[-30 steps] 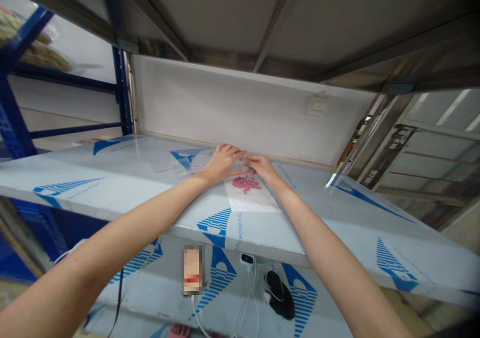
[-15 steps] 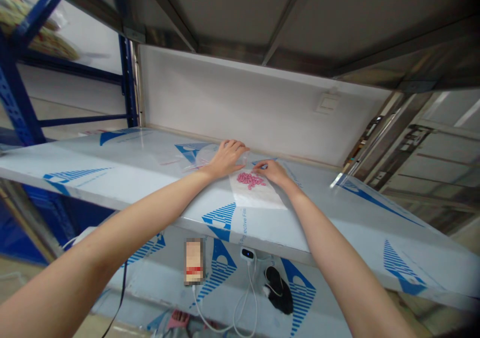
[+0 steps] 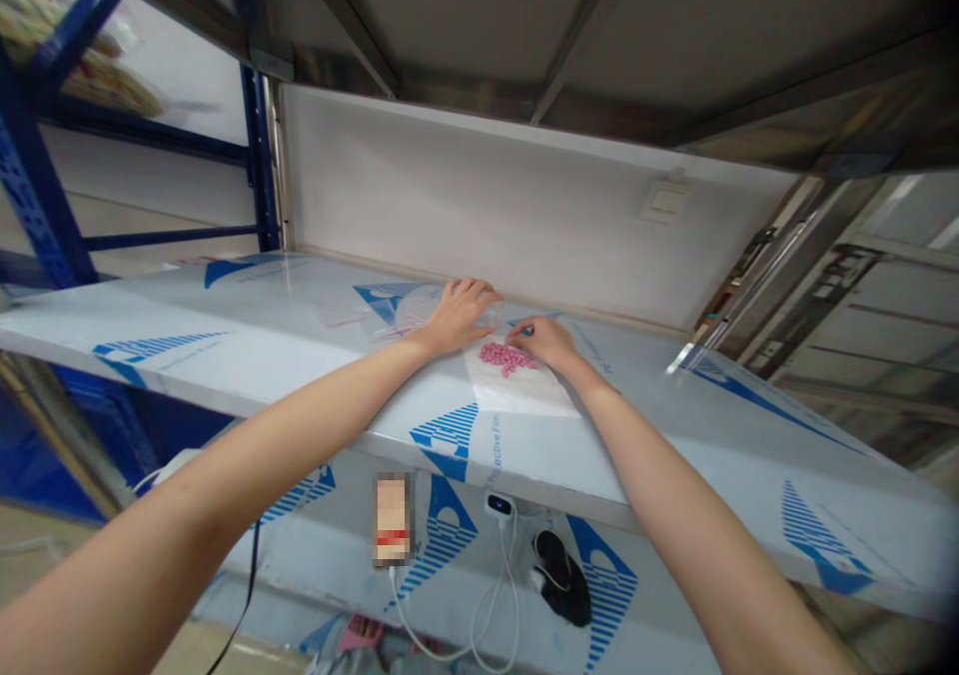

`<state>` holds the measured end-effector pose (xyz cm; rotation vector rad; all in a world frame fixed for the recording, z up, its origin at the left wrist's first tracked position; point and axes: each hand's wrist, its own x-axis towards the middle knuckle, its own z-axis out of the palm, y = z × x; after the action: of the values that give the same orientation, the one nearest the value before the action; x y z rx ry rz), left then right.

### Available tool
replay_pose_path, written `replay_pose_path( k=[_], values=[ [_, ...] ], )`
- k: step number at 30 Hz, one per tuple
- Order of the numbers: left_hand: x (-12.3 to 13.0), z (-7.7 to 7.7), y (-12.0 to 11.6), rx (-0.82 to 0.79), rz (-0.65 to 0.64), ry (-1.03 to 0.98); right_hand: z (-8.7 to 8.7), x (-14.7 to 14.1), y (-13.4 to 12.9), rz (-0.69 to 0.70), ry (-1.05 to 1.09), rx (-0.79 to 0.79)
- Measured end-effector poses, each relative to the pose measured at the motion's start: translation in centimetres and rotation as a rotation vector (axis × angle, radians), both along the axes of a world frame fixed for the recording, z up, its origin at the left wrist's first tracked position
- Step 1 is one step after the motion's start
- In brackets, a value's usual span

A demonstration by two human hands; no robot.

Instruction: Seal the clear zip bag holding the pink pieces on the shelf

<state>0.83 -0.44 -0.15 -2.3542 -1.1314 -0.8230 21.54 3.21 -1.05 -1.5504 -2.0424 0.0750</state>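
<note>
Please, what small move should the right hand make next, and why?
Perhaps pinch one bead: the right hand's fingertips are at the far edge of the pink beads, and the left hand is beside them, at clear plastic.

Blue lettering point(image 3: 495, 445) on the shelf's covering point(image 3: 734, 445), legible only in part: "ective Film".

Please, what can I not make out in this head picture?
In the head view:
Under the left hand: hidden by the hand.
Whether the right hand pinches anything from the pink pile: too small.
Phone-like device: blurred by pixelation.
Yellowish bundle: cut off by left edge.
</note>
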Motion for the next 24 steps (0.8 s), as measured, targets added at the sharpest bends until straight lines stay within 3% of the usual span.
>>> replay_pose_path(
  k=[2, 7, 12, 19, 24],
  values=[
    [0.1, 0.0, 0.0, -0.005, -0.012, -0.013, 0.6, 0.0, 0.2, 0.036, 0.162, 0.056],
    [0.5, 0.1, -0.2, -0.057, -0.064, -0.102, 2.4, -0.1, 0.0, 0.294, 0.563, 0.219],
    [0.5, 0.1, 0.1, -0.091, -0.058, -0.233, 2.6, -0.9, -0.9, 0.392, 0.585, 0.229],
    [0.4, -0.3, 1.0, -0.135, -0.134, -0.332, 2.3, -2.3, -1.9, 0.412, 0.535, 0.201],
    [0.3, -0.2, 1.2, -0.112, -0.140, -0.374, 2.6, -0.8, -0.9, 0.267, 0.492, 0.178]
  ],
)
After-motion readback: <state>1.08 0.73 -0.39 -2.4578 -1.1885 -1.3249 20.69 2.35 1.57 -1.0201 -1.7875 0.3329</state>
